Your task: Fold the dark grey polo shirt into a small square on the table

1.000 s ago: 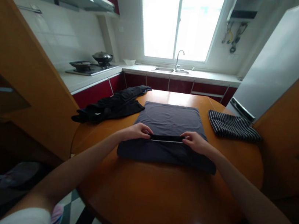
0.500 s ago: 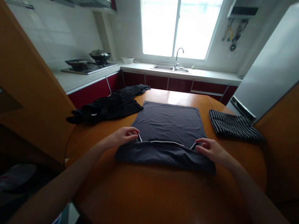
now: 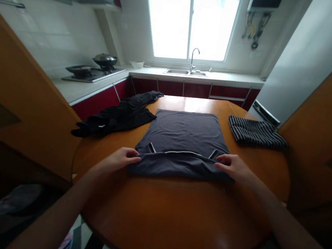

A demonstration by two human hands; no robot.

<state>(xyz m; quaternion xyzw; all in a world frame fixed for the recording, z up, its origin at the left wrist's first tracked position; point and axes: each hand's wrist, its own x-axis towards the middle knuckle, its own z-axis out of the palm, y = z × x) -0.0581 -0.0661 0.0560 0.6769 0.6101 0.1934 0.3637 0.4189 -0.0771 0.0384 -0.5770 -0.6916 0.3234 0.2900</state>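
Our 2 hands are well apart over the near half of the table [image 3: 177, 221], each clamped on 1 end of a turned-over band of cloth. Our left hand [image 3: 119, 158] pinches the band's left corner between thumb and fingertips. Our right hand [image 3: 234, 167] closes on the right corner in the same way, though its thumb is partly hidden by the cloth.

That table is round and wooden, and we place everything else by it. On the table's middle the grey garment [image 3: 185, 129] lies spread flat, reaching from the near half almost to the far edge. Its long axis runs straight away from us toward the table's far edge, while the folded band crosses that axis, running left to right from 1 hand to the other. Nearly all of the cloth lies beyond our hands. Only a narrow strip sits on our side of them. Neither hand is clearly nearer to the garment, since both are on it, but the left sits slightly closer to the table's near edge.

At the table's far left a black garment [image 3: 117, 115] lies crumpled, partly hanging off the rim and just beside the grey one, perhaps touching it. At the table's far right a folded striped cloth [image 3: 254, 132] rests well apart from the grey garment. Smallest is a thin white trim line [image 3: 180, 152] along the band's far edge, toward the table's middle.
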